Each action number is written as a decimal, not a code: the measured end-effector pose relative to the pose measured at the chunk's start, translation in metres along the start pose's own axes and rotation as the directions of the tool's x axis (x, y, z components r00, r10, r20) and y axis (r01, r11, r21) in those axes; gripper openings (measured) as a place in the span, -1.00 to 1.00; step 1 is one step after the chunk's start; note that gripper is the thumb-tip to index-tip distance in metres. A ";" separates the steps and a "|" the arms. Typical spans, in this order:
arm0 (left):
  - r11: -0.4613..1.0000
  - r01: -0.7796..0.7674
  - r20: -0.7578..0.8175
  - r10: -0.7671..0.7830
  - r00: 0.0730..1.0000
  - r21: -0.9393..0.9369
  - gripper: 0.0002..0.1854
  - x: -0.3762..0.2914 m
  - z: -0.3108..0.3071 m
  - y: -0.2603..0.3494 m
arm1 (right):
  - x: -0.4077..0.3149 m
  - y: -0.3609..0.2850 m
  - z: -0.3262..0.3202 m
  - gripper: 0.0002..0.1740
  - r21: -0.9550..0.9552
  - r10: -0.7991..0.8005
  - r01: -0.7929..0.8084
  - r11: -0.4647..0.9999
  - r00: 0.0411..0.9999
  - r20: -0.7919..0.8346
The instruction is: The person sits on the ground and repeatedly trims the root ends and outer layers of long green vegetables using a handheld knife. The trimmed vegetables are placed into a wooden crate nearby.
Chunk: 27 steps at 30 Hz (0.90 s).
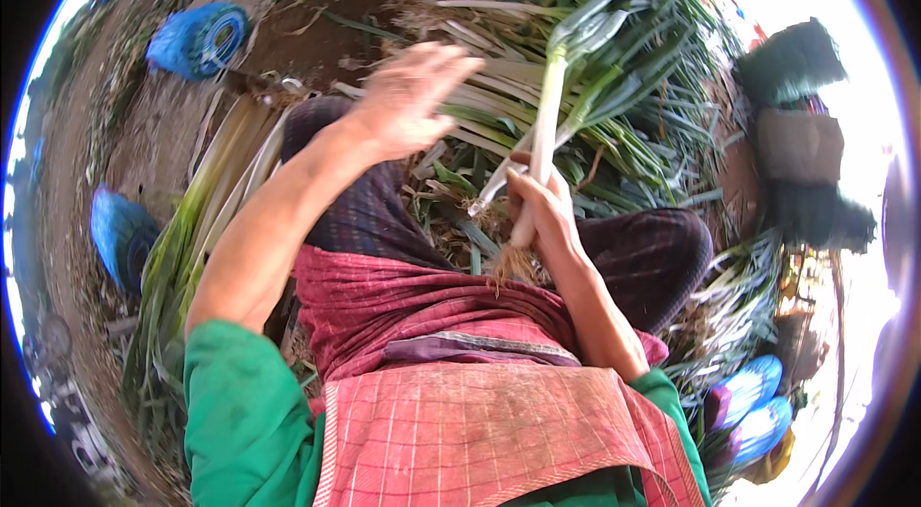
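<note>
My right hand (543,201) is wrapped around the white stem of a leek (550,97). Its tuft of roots points down toward my lap and its green leaves point away from me. A second leek (488,194) crosses behind the first, close to my fingers; whether I grip that one too is unclear. Blurred and holding nothing, my left hand (414,100) is over the near edge of a big heap of leeks (496,100), its fingers stretched out. Loose leaves and trimmings (450,179) lie on the ground between my legs.
Beside my left knee lies a bundle of leeks (230,154). Blue rolls of netting or twine (198,39) (122,237) sit on the ground at left. More leeks (734,298) and blue-and-white bundles (752,413) are at right. Dark bundles and a sack (800,147) stand farther right.
</note>
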State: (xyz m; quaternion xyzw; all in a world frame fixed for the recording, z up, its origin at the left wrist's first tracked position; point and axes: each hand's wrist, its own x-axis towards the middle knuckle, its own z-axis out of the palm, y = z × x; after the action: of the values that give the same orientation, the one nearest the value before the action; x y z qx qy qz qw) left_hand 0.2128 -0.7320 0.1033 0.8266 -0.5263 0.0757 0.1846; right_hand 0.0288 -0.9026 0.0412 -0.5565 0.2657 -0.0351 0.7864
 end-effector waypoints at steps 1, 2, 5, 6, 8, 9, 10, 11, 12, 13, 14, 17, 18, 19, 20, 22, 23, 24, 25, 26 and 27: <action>0.996 -0.093 -0.063 0.093 0.994 0.003 -0.19 0.016 0.013 0.002 | -0.017 -0.011 0.004 -0.50 0.005 -0.012 0.012 1.000 0.998 0.067; 0.985 -0.173 -0.164 0.173 0.971 0.015 -0.17 0.029 0.027 0.005 | -0.032 -0.020 0.006 -0.47 -0.053 -0.012 0.015 0.998 0.999 0.048; 0.963 -0.268 -0.249 0.264 0.932 0.021 -0.24 0.067 0.053 0.005 | -0.067 -0.042 0.009 -0.41 -0.156 -0.039 0.055 0.986 0.994 0.104; 0.965 -0.232 -0.191 0.252 0.949 0.120 -0.33 0.076 0.056 0.007 | -0.076 -0.047 0.010 -0.39 -0.166 -0.047 0.072 0.983 0.988 0.145; 0.959 -0.200 -0.174 0.237 0.956 0.203 -0.47 0.083 0.049 0.007 | -0.090 -0.057 0.008 -0.36 -0.196 -0.046 0.089 0.976 0.976 0.213; 0.810 -0.177 -0.122 0.292 0.949 0.559 -0.56 0.085 0.035 -0.002 | -0.095 -0.063 0.005 -0.35 -0.217 -0.041 0.094 0.972 0.971 0.234; 0.575 -0.080 -0.166 0.363 0.917 0.814 -0.65 0.086 0.019 -0.009 | -0.098 -0.068 0.001 -0.34 -0.271 -0.019 0.091 0.958 0.967 0.256; 0.673 -0.142 -0.088 0.296 0.951 0.726 -0.71 0.081 0.002 -0.013 | -0.099 -0.073 -0.004 -0.33 -0.324 -0.002 0.094 0.942 0.962 0.272; 0.713 -0.195 -0.001 0.265 0.964 0.673 -0.76 0.077 -0.017 -0.017 | -0.096 -0.081 -0.012 -0.36 -0.319 0.034 0.081 0.944 0.940 0.340; 0.832 -0.226 0.121 0.191 0.974 0.507 -0.82 0.072 -0.038 -0.023 | -0.089 -0.084 -0.017 -0.37 -0.326 0.004 0.141 0.935 0.914 0.406; 0.742 -0.253 0.093 0.251 0.964 0.620 -0.82 0.057 -0.055 -0.032 | -0.079 -0.087 -0.025 -0.43 -0.433 -0.019 0.213 0.876 0.912 0.410; 0.816 -0.267 0.153 0.220 0.964 0.512 -0.83 0.013 -0.108 -0.063 | -0.022 -0.088 -0.043 -0.63 -0.766 -0.215 0.491 0.414 0.871 0.441; 0.863 -0.229 0.108 0.202 0.973 0.449 -0.86 -0.007 -0.129 -0.072 | 0.001 -0.087 -0.049 -0.68 -0.822 -0.248 0.472 0.319 0.879 0.408; 0.616 -0.394 -0.178 0.662 0.728 0.682 -0.87 -0.023 -0.137 -0.092 | 0.024 -0.086 -0.055 -0.73 -0.822 -0.289 0.508 0.257 0.852 0.437; 0.806 -0.476 -0.303 0.579 0.757 0.352 -0.90 -0.037 -0.153 -0.107 | 0.046 -0.084 -0.062 -0.73 -0.845 -0.311 0.457 0.278 0.875 0.371; 0.759 -0.019 0.040 -0.009 0.999 0.651 -0.92 -0.109 -0.219 -0.093 | 0.086 -0.078 -0.074 -0.74 -0.819 -0.312 0.349 0.455 0.924 0.220; 0.751 0.076 0.016 -0.115 0.993 0.656 -0.90 -0.135 -0.237 -0.092 | 0.097 -0.084 -0.086 -0.74 -0.814 -0.227 0.363 0.453 0.930 0.288; 0.729 0.204 0.000 -0.270 0.963 0.653 -0.87 -0.159 -0.249 -0.088 | 0.107 -0.084 -0.095 -0.74 -0.792 -0.250 0.374 0.483 0.925 0.285; 0.672 0.203 0.008 -0.297 0.955 0.712 -0.91 -0.184 -0.257 -0.083 | 0.115 -0.085 -0.105 -0.74 -0.758 -0.214 0.318 0.569 0.948 0.237; 0.652 0.466 0.031 -0.600 0.799 0.598 -0.83 -0.206 -0.263 -0.081 | 0.120 -0.087 -0.114 -0.72 -0.724 -0.196 0.294 0.624 0.956 0.219; 0.633 0.482 -0.044 -0.578 0.815 0.606 -0.76 -0.232 -0.263 -0.078 | 0.125 -0.088 -0.122 -0.71 -0.719 -0.189 0.269 0.641 0.963 0.192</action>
State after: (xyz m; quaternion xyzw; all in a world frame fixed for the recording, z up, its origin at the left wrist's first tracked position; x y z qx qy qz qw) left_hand 0.2007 -0.4061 0.2542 0.9624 -0.2213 0.1136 -0.1095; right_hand 0.1009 -1.0842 0.0431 -0.8567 0.1449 0.0036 0.4950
